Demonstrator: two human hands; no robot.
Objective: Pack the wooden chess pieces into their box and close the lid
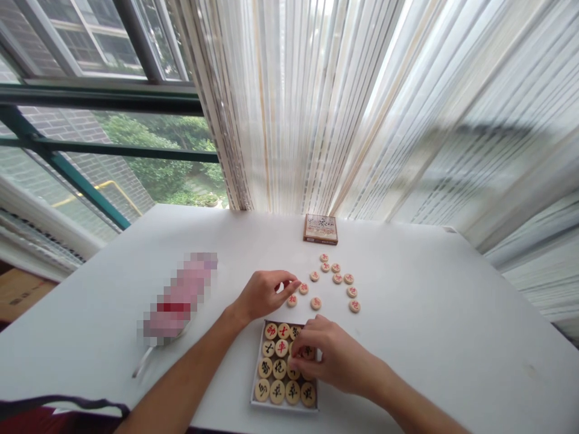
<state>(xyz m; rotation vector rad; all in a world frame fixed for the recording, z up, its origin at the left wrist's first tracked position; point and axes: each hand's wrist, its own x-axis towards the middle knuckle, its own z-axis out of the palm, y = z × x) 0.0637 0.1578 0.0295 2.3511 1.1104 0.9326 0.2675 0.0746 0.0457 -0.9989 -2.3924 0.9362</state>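
Observation:
My left hand (269,293) is over the table with thumb and forefinger drawn together in a pinch. Its fingertips are right beside a red-lettered xiangqi piece (303,288); whether anything is between them is hidden. Just below lies another red piece (292,300). Over the open shallow box (259,402), my right hand (322,352) has its thumb and forefinger closed down on a round wooden xiangqi piece, which they mostly cover. Rows of pieces with black characters, such as this one (277,392), and a few red ones (281,348) fill the box. The hand hides some on the right.
Several more red pieces (352,292) lie scattered on the white table (429,313). A printed box lid (320,229) is near the far edge. At left is a pinkish, pixelated object (181,298). String curtains (294,108) and a window stand behind the table.

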